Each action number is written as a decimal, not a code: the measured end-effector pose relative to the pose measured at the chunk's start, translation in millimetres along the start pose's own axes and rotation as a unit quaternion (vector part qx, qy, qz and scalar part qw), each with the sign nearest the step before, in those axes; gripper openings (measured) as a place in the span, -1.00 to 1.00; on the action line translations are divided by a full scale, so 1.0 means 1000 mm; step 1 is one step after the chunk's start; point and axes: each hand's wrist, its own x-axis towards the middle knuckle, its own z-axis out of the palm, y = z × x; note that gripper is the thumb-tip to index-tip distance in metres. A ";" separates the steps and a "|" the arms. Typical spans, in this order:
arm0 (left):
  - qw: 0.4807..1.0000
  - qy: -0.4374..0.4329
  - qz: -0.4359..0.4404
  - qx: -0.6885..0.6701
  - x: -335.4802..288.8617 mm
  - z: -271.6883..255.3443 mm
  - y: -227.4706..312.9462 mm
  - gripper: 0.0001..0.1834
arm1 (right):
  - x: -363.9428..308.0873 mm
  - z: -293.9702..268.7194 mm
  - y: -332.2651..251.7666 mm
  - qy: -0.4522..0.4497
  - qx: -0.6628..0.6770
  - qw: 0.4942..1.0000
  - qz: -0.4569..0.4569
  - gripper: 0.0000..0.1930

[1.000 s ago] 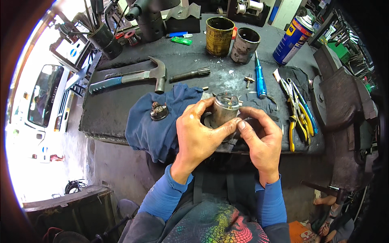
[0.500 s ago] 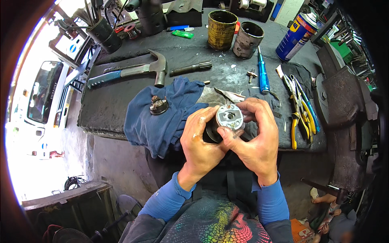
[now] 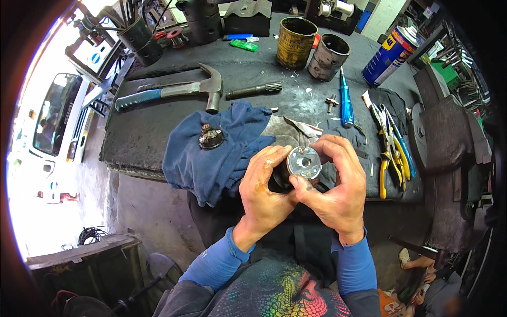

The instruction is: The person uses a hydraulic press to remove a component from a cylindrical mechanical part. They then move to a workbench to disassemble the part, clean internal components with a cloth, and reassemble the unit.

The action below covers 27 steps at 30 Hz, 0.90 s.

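Note:
Between my two hands, just off the bench's near edge, is a round metal part [image 3: 305,170] with a flat silvery face, a centre hole and small screws. My left hand [image 3: 262,185] is closed round its left side. My right hand [image 3: 339,193] grips the right side, thumb against the lower rim and fingers curved over the far side. The part's body below the face is mostly hidden by my hands. Left of them, a small dark round component [image 3: 211,138] with copper-coloured bits rests on a crumpled blue cloth [image 3: 185,171].
On the dark bench [image 3: 137,140] lie a claw hammer [image 3: 211,87], a fluted cutter [image 3: 253,91], a blue screwdriver [image 3: 346,103] and pliers [image 3: 388,150]. Two grimy cans [image 3: 296,47] and a blue spray can [image 3: 388,58] stand behind. A person [image 3: 441,288] is at lower right.
The round part has shifted slightly right and down, and its silvery face has turned a little. Both hands keep hold of it. The whole view has moved slightly.

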 end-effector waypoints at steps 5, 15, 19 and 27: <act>1.000 -0.001 0.003 -0.010 0.001 0.000 0.000 -0.33 | 0.004 -0.004 0.002 -0.024 0.004 1.000 -0.015 -0.40; 0.997 0.014 0.079 0.020 -0.003 -0.006 -0.001 -0.31 | -0.001 -0.009 -0.007 -0.062 0.006 0.998 -0.012 -0.36; 0.990 -0.008 0.143 0.014 -0.008 -0.007 0.008 -0.45 | -0.027 -0.017 -0.014 -0.031 -0.038 0.999 -0.002 -0.28; 0.985 0.003 0.172 0.001 -0.017 -0.003 0.002 -0.48 | -0.055 -0.016 -0.020 0.023 0.006 0.999 0.048 -0.25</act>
